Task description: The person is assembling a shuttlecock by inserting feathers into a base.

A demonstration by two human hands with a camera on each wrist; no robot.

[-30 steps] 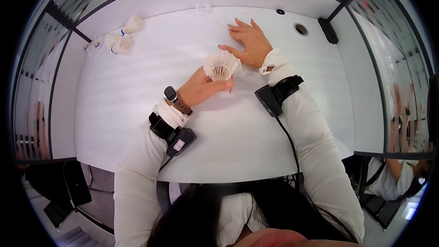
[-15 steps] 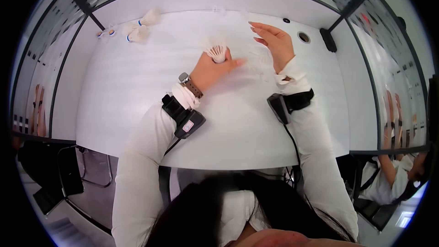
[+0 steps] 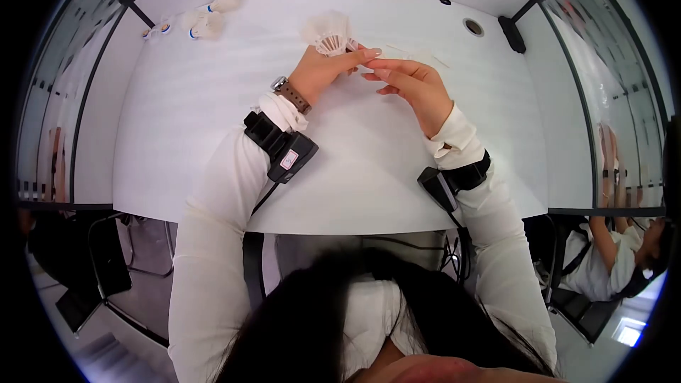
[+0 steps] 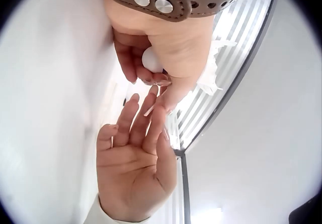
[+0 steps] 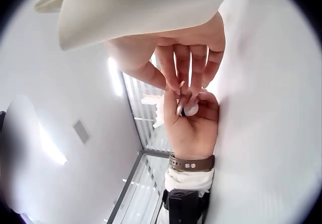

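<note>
On the table [image 3: 383, 177], taking 12 o'clock as its far edge, the right hand [image 3: 420, 91] lies at 2 o'clock, fingers loosely extended and a little apart, tips meeting the left thumb. The left hand [image 3: 321, 71], at 11 o'clock, curls its fingers and thumb round a shuttlecock [image 3: 330, 37] at 12 o'clock. The smooth, rounded white head [image 4: 151, 59] nests in the palm; the flared, ribbed skirt of papery feathers points away. The step in hand seems to be close two-handed handling of that shuttlecock; the next move would call for a steady left grip and light right fingertips. Just beyond the right hand, something clear and glossy is too faint to name, near a thin pale stick [image 3: 440, 62]. Farther, at 10 o'clock, more feathered shuttlecocks [image 3: 206, 25] with blue bands cluster beside small round pieces [image 3: 165, 28].
</note>
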